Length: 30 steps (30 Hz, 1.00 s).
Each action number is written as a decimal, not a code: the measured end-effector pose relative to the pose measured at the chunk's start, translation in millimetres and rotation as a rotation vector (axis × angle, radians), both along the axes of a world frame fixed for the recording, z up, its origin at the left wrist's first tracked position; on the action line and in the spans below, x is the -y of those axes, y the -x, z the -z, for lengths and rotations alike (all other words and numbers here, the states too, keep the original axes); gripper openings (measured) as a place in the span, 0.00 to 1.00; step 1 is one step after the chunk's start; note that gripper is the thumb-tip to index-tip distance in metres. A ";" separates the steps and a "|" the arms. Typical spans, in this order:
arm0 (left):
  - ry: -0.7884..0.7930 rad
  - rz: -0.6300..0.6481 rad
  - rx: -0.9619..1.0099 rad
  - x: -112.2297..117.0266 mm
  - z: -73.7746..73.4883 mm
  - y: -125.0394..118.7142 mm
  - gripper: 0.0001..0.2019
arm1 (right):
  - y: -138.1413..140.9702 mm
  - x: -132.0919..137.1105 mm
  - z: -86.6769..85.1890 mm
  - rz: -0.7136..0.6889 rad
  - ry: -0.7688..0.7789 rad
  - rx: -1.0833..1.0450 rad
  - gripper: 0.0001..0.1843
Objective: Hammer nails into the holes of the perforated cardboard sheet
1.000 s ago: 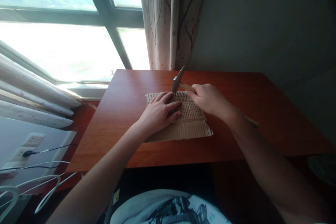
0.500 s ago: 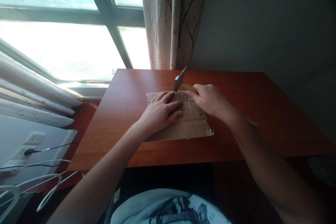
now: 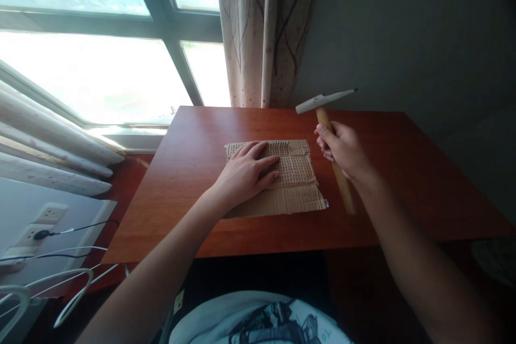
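Observation:
My left hand (image 3: 248, 174) lies flat with its fingers spread on a piece of brown cardboard (image 3: 288, 199). Rows of small holes cover the upper part of that cardboard. Along its far edge, just past my fingertips, a short row of thin dark pins or nails (image 3: 279, 144) shows; they are too small to make out fully. My right hand (image 3: 341, 148) is wrapped round the wooden handle of a hammer (image 3: 322, 101). The hammer is raised to the right of the cardboard, its metal head up and apart from it, the handle's end slanting down toward me.
The cardboard lies on a reddish-brown wooden table (image 3: 173, 183). A window (image 3: 92, 75) and patterned curtains (image 3: 250, 32) stand behind and to the left. Wall sockets (image 3: 40, 226) with a black plug and white cables (image 3: 76, 290) are at the lower left.
My right hand has lifted the hammer up and to the right, away from the cardboard's far edge. My left hand stays in the same place on the cardboard.

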State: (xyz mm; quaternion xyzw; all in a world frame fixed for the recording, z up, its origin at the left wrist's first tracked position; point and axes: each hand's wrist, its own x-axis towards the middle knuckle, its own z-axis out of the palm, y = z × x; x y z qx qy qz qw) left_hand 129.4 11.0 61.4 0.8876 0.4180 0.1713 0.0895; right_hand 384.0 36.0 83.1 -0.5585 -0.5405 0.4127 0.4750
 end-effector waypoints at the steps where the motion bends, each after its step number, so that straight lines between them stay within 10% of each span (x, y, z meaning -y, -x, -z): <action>1: 0.002 -0.002 -0.001 0.0 -0.3 0.0 0.23 | -3.2 -0.3 3.0 0.012 0.026 -0.062 0.17; 15: 0.003 0.001 0.007 1.1 0.1 1.4 0.22 | -54.9 -12.3 71.5 0.274 -0.056 0.287 0.23; 30: 0.001 0.006 0.004 1.2 -1.8 1.1 0.23 | -45.1 -43.1 119.5 0.340 -0.058 0.524 0.25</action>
